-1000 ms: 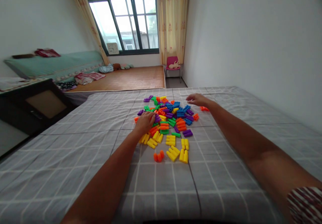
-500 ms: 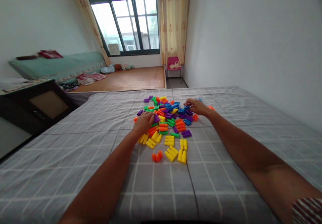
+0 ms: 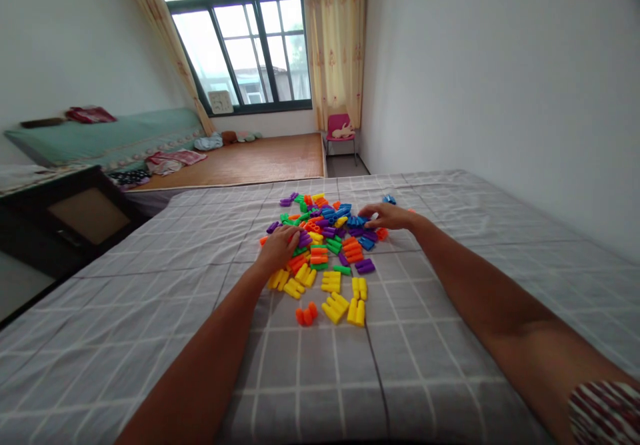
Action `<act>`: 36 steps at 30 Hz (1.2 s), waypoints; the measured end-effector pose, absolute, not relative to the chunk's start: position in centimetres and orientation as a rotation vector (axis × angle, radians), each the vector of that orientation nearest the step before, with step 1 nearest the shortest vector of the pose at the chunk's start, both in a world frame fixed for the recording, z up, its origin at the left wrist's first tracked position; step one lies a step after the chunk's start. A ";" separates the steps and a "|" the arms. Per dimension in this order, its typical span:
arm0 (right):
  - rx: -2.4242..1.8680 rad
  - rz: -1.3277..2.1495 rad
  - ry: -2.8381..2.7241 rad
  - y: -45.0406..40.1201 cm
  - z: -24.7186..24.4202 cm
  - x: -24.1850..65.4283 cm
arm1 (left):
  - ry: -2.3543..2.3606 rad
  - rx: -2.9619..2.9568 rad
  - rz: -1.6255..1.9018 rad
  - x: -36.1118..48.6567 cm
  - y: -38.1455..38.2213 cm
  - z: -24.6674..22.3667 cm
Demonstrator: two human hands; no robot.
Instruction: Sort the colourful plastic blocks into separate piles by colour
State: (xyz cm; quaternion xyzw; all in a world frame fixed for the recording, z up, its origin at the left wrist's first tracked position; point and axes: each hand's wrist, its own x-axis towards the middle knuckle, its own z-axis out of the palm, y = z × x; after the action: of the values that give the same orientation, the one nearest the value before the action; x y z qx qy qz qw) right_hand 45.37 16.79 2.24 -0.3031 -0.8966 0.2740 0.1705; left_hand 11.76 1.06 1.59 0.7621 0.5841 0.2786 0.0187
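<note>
A pile of plastic building blocks, shaped like joined tubes in several colours, lies on the checked sheet. My left hand [image 3: 281,245] rests on the pile's left side, its fingers lying over the pieces beside a purple block [image 3: 305,239]. At the pile's right side, my right hand [image 3: 388,216] is closed with its fingertips on a blue block [image 3: 357,221]; the fingers partly hide the grip. Nearer to me lie several yellow blocks [image 3: 335,307] and an orange block [image 3: 307,313].
The grey checked sheet [image 3: 430,378] spreads around the pile. A stray blue block [image 3: 389,199] lies beyond my right hand. Further back are a low bed with a brown mat [image 3: 270,156], a dark cabinet [image 3: 75,208], a pink chair [image 3: 341,125] and a window [image 3: 240,45].
My right hand has lowered slightly toward the pile with the blue block at its fingertips. My left hand stays on the same part of the pile. The view has shifted slightly.
</note>
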 end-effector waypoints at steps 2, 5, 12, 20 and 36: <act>-0.867 0.759 -2.481 17.1 2.7 45.7 | 1.806 2.341 0.954 11.6 1.1 1.7; -0.981 0.666 -2.247 18.7 4.1 47.9 | 1.832 2.259 1.193 10.7 1.4 2.0; -1.627 0.292 -2.053 24.5 2.8 54.8 | 1.920 1.995 1.421 8.2 2.1 1.8; -1.578 0.431 -2.132 25.9 -0.2 53.8 | 1.913 2.115 1.331 9.6 1.6 1.5; -1.684 0.341 -2.199 26.3 0.1 52.5 | 1.897 2.087 1.379 8.3 1.9 1.2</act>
State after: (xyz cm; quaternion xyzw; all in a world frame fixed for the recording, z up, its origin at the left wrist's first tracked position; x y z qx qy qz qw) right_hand 52.45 26.33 0.08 -0.5942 -0.7760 0.1201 0.1743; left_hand 8.33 1.88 1.24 0.6647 0.6043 0.4393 0.0012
